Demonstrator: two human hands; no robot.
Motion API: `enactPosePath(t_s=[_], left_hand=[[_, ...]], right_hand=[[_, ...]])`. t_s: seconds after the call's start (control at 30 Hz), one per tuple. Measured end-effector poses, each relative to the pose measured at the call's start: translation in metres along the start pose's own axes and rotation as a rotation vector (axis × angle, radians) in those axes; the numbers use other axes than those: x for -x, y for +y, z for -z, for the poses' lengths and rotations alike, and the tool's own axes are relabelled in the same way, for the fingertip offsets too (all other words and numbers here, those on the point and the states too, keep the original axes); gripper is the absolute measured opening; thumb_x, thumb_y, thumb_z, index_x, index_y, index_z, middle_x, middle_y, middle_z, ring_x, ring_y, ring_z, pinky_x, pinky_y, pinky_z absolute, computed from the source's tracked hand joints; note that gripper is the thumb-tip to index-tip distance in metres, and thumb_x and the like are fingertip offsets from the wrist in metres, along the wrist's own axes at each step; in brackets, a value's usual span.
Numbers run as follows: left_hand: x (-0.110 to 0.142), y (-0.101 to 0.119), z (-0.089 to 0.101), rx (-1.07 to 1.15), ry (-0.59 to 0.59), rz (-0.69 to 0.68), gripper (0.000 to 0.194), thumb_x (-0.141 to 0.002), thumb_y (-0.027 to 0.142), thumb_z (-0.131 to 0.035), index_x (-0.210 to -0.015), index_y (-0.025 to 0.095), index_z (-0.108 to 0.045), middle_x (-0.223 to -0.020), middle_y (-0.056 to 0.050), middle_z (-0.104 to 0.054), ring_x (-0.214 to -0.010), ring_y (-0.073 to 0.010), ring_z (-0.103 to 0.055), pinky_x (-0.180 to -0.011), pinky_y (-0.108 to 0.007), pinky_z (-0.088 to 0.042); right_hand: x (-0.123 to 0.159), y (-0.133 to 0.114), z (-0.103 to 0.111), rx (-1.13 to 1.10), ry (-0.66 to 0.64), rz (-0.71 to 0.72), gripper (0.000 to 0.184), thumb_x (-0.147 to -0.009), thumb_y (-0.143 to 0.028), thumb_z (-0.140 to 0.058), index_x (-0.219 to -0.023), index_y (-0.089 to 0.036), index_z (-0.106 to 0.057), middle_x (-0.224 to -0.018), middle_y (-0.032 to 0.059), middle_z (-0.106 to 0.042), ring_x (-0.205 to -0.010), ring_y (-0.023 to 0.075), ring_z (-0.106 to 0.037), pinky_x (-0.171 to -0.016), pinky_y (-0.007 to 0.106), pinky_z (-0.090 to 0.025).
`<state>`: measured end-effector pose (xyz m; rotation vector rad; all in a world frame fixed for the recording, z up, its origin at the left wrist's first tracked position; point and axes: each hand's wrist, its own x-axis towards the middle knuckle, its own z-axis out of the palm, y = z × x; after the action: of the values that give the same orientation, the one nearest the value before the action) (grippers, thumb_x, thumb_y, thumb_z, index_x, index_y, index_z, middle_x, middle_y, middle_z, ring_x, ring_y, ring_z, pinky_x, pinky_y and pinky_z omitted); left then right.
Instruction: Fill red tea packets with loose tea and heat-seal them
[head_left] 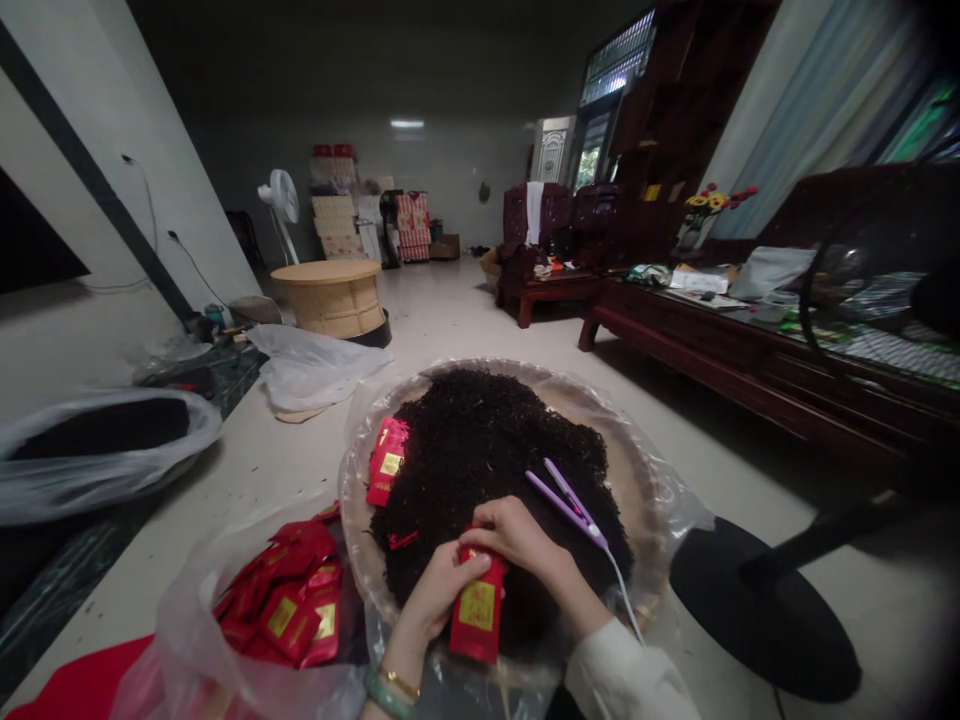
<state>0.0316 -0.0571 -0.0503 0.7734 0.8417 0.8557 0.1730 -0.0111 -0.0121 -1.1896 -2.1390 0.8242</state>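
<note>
Here at six o'clock on the round, tan tray lined with clear plastic (639, 470), both hands are gripping a narrow, glossy red packet with a yellow label (477, 612). The left hand (441, 588) is pinching its side, thumb across the front, while the right hand (517, 535) is clasping the upper end. Behind them, a broad heap of dark, loose, shredded leaves (480, 430) is filling the tray. At about four o'clock a slim purple straightening iron with a white cord (574, 508) is lying on the heap, plates spreading apart. More shiny red packets (386, 465) are resting at ten o'clock; outside, at eight, a translucent plastic bag (191, 600) is holding a jumbled pile.
</note>
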Motion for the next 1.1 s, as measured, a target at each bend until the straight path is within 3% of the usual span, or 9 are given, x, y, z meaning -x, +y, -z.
enactPosePath(t_s=[0.17,0.3,0.43,0.57,0.63,0.73,0.87,1.0,1.1], left_hand=[[-0.002,-0.013,0.001,0.237,-0.111,0.2,0.067,-0.068,0.071,-0.061,-0.096,0.011,-0.062,-0.091,-0.015,-0.073,-0.055,-0.0203,-0.069,-0.053,-0.031,-0.054],[-0.005,-0.017,0.001,0.271,-0.111,0.292,0.07,-0.077,0.074,-0.045,-0.093,0.009,-0.062,-0.086,-0.017,-0.073,-0.045,-0.0145,-0.062,-0.044,-0.029,-0.053],[-0.003,-0.018,0.0,0.177,-0.08,0.141,0.047,-0.074,0.051,-0.068,-0.1,0.013,-0.057,-0.086,-0.013,-0.073,-0.048,-0.0141,-0.063,-0.043,-0.027,-0.053],[-0.002,-0.018,0.0,0.102,-0.035,0.11,0.049,-0.067,0.037,-0.076,-0.105,0.014,-0.055,-0.085,-0.011,-0.073,-0.048,-0.0134,-0.061,-0.043,-0.027,-0.053],[-0.003,-0.018,0.002,0.114,-0.033,0.112,0.056,-0.066,0.038,-0.077,-0.112,0.014,-0.054,-0.084,-0.009,-0.073,-0.047,-0.0131,-0.061,-0.044,-0.027,-0.052],[-0.005,-0.019,0.004,0.137,-0.052,0.1,0.062,-0.067,0.039,-0.076,-0.119,0.016,-0.052,-0.086,-0.008,-0.072,-0.049,-0.0127,-0.062,-0.046,-0.027,-0.053],[-0.005,-0.021,0.006,0.141,-0.07,0.084,0.059,-0.07,0.039,-0.075,-0.121,0.017,-0.052,-0.092,-0.008,-0.072,-0.054,-0.0136,-0.064,-0.049,-0.028,-0.054],[-0.003,-0.022,0.006,0.146,-0.083,0.056,0.056,-0.071,0.038,-0.074,-0.119,0.018,-0.054,-0.095,-0.01,-0.072,-0.054,-0.0138,-0.065,-0.049,-0.027,-0.054],[-0.003,-0.024,0.007,0.166,-0.081,0.024,0.06,-0.066,0.037,-0.078,-0.117,0.017,-0.055,-0.097,-0.012,-0.072,-0.054,-0.0148,-0.066,-0.047,-0.026,-0.053]], right_hand=[[0.0,0.01,-0.004,0.001,0.04,0.107,0.028,-0.083,-0.03,-0.062,-0.058,-0.02,-0.068,-0.053,-0.0025,-0.062,-0.048,0.0102,-0.051,-0.048,0.02,-0.032],[0.003,0.016,-0.007,0.01,0.067,0.109,0.031,-0.086,-0.035,-0.06,-0.058,-0.02,-0.067,-0.054,-0.0017,-0.062,-0.049,0.0108,-0.052,-0.049,0.02,-0.033],[0.004,0.017,-0.012,0.028,0.093,0.1,0.033,-0.086,-0.04,-0.06,-0.059,-0.021,-0.067,-0.056,-0.0008,-0.062,-0.052,0.0123,-0.053,-0.052,0.022,-0.035],[0.003,0.03,-0.005,0.132,0.213,0.036,0.026,-0.086,-0.04,-0.059,-0.071,-0.023,-0.071,-0.069,0.002,-0.067,-0.069,0.0173,-0.059,-0.065,0.026,-0.042],[0.005,0.046,0.005,0.28,0.377,-0.074,0.019,-0.085,-0.039,-0.06,-0.089,-0.024,-0.071,-0.085,0.0049,-0.07,-0.085,0.0221,-0.06,-0.077,0.032,-0.044],[0.016,0.076,0.019,0.465,0.51,-0.335,0.04,-0.081,-0.034,-0.064,-0.118,-0.021,-0.061,-0.11,0.0145,-0.064,-0.101,0.0324,-0.055,-0.08,0.043,-0.042],[0.033,0.109,0.026,0.582,0.393,-0.559,0.052,-0.079,-0.027,-0.063,-0.129,-0.017,-0.052,-0.111,0.0189,-0.062,-0.095,0.0337,-0.058,-0.073,0.04,-0.042],[0.037,0.123,0.026,0.514,0.393,-0.558,0.047,-0.077,-0.022,-0.062,-0.122,-0.013,-0.056,-0.103,0.019,-0.063,-0.094,0.0341,-0.059,-0.074,0.04,-0.043],[0.035,0.124,0.033,0.441,0.401,-0.476,0.041,-0.078,-0.023,-0.058,-0.119,-0.015,-0.059,-0.101,0.0153,-0.065,-0.093,0.0297,-0.061,-0.079,0.038,-0.045]])
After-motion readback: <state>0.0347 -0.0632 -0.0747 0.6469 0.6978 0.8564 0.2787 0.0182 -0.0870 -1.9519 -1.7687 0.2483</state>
